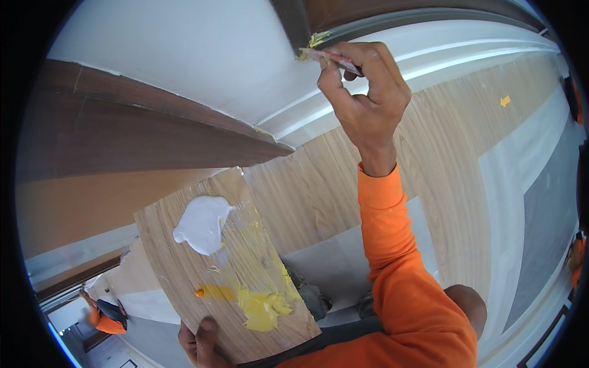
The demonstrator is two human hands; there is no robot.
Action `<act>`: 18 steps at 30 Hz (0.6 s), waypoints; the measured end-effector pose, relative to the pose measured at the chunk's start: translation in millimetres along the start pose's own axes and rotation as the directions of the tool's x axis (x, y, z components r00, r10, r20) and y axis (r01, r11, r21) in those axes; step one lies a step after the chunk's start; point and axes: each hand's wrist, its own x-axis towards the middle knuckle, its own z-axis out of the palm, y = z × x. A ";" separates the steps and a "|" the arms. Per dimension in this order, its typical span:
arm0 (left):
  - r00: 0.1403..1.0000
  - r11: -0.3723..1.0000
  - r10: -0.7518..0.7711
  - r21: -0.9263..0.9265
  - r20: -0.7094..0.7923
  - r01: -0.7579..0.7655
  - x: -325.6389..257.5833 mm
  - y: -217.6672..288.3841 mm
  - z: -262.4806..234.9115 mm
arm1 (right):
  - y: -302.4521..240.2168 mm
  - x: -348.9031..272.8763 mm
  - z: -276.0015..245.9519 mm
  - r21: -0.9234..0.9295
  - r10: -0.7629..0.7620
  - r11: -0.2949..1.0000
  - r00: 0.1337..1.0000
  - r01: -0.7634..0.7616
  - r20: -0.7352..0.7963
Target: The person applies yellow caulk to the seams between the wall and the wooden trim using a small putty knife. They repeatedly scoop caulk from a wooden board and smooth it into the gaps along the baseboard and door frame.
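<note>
My right hand (374, 92) is raised at the top centre, thumb and fingers pinching a small flat putty scraper (345, 62) with a reddish edge. The scraper's tip meets the lower corner of a dark frame (293, 27) on the white wall, where yellow putty (319, 39) is smeared. At the lower left, my left hand (205, 343) grips the near edge of a wood-grain board (181, 276), thumb on top. The board carries a large white blob of putty (204, 226), a mound of yellow putty (264, 310) and a small orange dab (200, 293).
A dark brown door-frame piece (135, 132) juts in from the left. White skirting (454, 55) runs along the wall above the wood-look floor (319, 190), partly covered by grey sheeting (540, 184). Another person (111, 318) in orange is at the far lower left.
</note>
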 end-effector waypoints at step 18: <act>0.999 0.995 0.033 0.091 0.035 -0.036 -28.5 -27.0 28.6 | 16.1 -1.8 -46.2 0.119 0.027 0.993 1.000 -0.028 0.008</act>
